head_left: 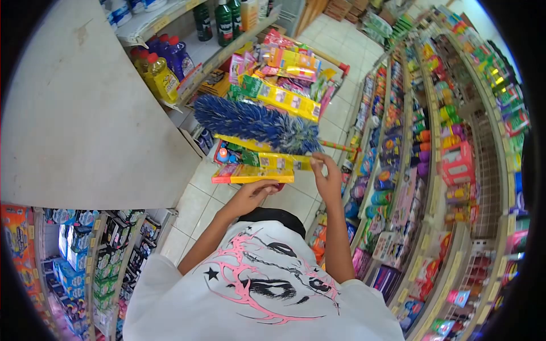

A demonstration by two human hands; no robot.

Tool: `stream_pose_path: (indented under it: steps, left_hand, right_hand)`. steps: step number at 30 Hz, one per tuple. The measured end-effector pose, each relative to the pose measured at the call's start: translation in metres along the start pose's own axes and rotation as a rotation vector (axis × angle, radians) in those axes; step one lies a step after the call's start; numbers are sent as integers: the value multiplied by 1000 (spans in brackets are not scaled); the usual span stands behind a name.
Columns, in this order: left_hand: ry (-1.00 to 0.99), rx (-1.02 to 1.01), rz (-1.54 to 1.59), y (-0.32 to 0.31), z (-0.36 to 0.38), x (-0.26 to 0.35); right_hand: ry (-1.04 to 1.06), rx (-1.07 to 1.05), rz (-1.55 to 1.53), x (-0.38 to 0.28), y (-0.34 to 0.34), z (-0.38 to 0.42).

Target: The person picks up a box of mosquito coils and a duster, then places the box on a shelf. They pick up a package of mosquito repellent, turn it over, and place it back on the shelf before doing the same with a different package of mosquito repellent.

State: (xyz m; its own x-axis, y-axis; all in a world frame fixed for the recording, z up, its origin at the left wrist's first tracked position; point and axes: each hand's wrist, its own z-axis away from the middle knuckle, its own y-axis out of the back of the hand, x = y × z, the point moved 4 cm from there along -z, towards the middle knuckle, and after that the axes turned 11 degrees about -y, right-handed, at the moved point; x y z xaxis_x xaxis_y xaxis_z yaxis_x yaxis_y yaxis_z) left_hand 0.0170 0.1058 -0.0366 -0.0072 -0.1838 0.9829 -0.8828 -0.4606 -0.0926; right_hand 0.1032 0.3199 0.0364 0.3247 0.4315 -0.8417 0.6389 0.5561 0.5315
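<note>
Duster (250,119), blue and shaggy, lies across piled packets (293,61), probably too long to nest among them. Nearer you than the duster, your left hand (253,194) meets a yellow pack (256,174), perhaps steadying it; your right hand (329,177) bends beside the duster's right end. Whether either hand's fingers clamp anything, I cannot tell.

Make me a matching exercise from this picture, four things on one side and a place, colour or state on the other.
1. Blue duster
2. Left hand
3. Dark green bottles
4. Shirt

A. White, with a pink and black print
B. Standing upright
C. At the near edge of a yellow-and-pink pack
D. Lying across piled packets

Pairs: 1-D, 2-C, 3-B, 4-A
</note>
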Motion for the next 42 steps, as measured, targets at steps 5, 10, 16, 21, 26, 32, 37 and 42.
stream_pose_path:
  steps: [5, 10, 16, 21, 26, 32, 37, 42]
  left_hand:
    - [89, 329, -31, 27, 23, -3]
    - [22, 616, -109, 35, 3, 5]
    - [54, 854, -166, 27, -71, 11]
    - [-124, 954, -303, 10, -125, 43]
    - [-311, 1104, -54, 7, -135, 50]
    - [-4, 1021, 217, 36, -293, 10]
    - [222, 1005, 212, 63, -358, -38]
    - [133, 1035, 237, 78, -361, -74]
  right_hand:
    - [184, -152, 66, -8, -30, -90]
    - [383, -460, 628, 16, -75, -113]
    - [456, -536, 607, 37, -87, -134]
    - [451, -586, 423, 32, -72, -151]
    - [328, -463, 24, 17, -7, -181]
    - [-49, -485, -523, 53, 80, -240]
    - [-237, -200, -545, 137, 143, -267]
    - [-417, 30, -288, 213, 183, -245]
